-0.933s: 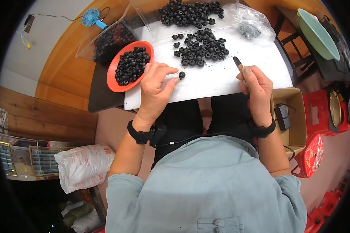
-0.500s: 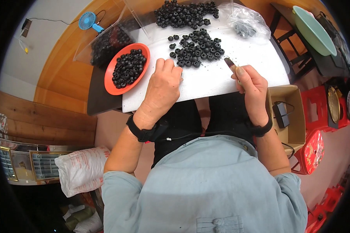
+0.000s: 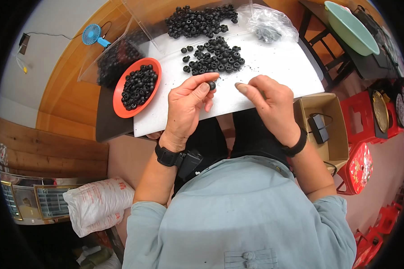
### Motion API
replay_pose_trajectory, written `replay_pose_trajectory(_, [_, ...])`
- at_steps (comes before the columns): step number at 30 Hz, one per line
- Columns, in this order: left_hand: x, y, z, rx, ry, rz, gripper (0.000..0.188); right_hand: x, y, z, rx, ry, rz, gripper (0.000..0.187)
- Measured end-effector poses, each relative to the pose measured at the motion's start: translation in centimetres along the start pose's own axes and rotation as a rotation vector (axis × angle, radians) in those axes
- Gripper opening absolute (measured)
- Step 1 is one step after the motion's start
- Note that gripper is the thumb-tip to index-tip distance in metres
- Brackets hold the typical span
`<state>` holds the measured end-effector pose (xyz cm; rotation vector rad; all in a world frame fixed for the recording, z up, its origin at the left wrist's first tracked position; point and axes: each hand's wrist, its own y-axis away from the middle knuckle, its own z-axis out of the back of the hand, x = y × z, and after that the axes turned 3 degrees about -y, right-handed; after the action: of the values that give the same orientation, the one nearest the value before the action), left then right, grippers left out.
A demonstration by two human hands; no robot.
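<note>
Between thumb and forefinger of my left hand (image 3: 187,105) sits a small round black piece with a short neck (image 3: 212,85). To its right, over the white board's near part, my right hand (image 3: 274,103) is closed with curled fingers and the thumb pointing left. What it grips is hidden behind the fingers; no knife blade shows now. Just beyond both hands lies a loose pile of the same black pieces (image 3: 217,56) on the white board (image 3: 274,67). An orange-red bowl (image 3: 119,107), partly filled with such pieces, stands left of my left hand.
A larger heap of black pieces (image 3: 202,22) and a clear plastic bag (image 3: 274,24) lie at the far edge. Far left stands a transparent bin (image 3: 116,58) of black pieces. At right are a cardboard box (image 3: 321,105), red stools (image 3: 357,168) and a green basin (image 3: 352,29).
My left hand has turned over, bringing a black piece into view. My right hand has moved left and curled in; the small dark-bladed knife it held is now out of sight.
</note>
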<state>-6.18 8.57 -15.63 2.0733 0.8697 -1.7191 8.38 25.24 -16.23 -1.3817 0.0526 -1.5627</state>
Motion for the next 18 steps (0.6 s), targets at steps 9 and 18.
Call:
replay_pose_trajectory(9, [1.01, -0.34, 0.35, 0.073, 0.146, 0.012, 0.032, -0.15, -0.21, -0.21, 0.027, 0.01, -0.106, 0.038])
replay_pose_trajectory(18, [0.84, 0.07, -0.03, 0.082, 0.142, 0.025, 0.035, -0.02, -0.33, -0.5, 0.085, 0.035, -0.142, 0.042])
